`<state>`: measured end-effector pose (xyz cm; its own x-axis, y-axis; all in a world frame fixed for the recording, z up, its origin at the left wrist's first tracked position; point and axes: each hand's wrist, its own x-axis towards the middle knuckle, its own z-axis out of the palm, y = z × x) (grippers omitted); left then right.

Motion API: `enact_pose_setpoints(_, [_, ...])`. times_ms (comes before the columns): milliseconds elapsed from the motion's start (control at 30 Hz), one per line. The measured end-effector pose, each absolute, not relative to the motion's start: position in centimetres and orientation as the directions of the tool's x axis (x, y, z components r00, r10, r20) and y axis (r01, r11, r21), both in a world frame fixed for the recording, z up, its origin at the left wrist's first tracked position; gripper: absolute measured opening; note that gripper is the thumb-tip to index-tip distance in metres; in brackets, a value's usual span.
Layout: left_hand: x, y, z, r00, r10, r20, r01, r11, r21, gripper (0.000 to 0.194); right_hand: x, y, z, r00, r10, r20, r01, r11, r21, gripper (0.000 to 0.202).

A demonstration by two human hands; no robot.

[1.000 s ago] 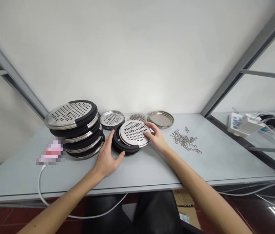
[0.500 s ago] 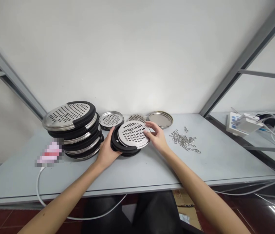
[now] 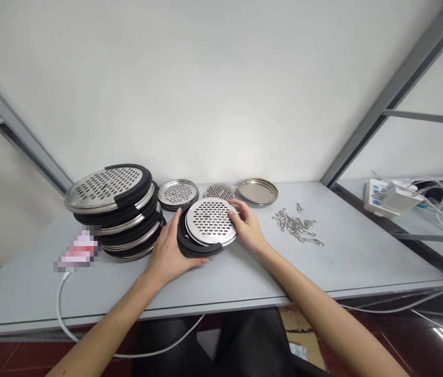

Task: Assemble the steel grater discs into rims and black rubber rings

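Note:
A round slotted metal disc (image 3: 210,222) sits in a black curved rim (image 3: 197,249) in front of me, close to the tabletop. My left hand (image 3: 169,247) is wrapped round the rim's left side, its thumb along the front edge. On the disc's right edge, my right hand (image 3: 247,224) grips with thumb on top and fingers at the far side. Left of my hands stands a tall stack of similar discs with black rims (image 3: 107,188). Whether more parts lie under the held disc cannot be seen.
Behind my hands are slotted discs (image 3: 178,193), a spiky round plate (image 3: 219,192) and shallow metal lids (image 3: 258,191). Small metal clips (image 3: 295,226) lie to the right. A blurred pink object (image 3: 80,248) with a white cable is at left, a power strip (image 3: 380,198) at far right.
The disc and rim have shifted slightly left and lower. My left thumb now lies along the rim's front, and my right hand has moved a little left with the disc.

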<state>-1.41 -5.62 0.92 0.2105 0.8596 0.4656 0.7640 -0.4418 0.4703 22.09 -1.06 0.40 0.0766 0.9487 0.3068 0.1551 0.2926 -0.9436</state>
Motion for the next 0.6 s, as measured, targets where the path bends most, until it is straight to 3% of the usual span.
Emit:
enact_pose_setpoints(333, [-0.7, -5.7, 1.3, 0.185, 0.893, 0.411, 0.797, -0.381, 0.468, 0.123, 22.5, -0.7, 0.9, 0.076, 0.947, 0.312, 0.136, 0.3, -0.944, 0.044])
enact_pose_setpoints(600, [0.0, -5.5, 2.0, 0.182, 0.883, 0.433, 0.729, -0.417, 0.543, 0.111, 22.8, -0.4, 0.4, 0.112, 0.951, 0.29, 0.191, 0.265, -0.945, 0.046])
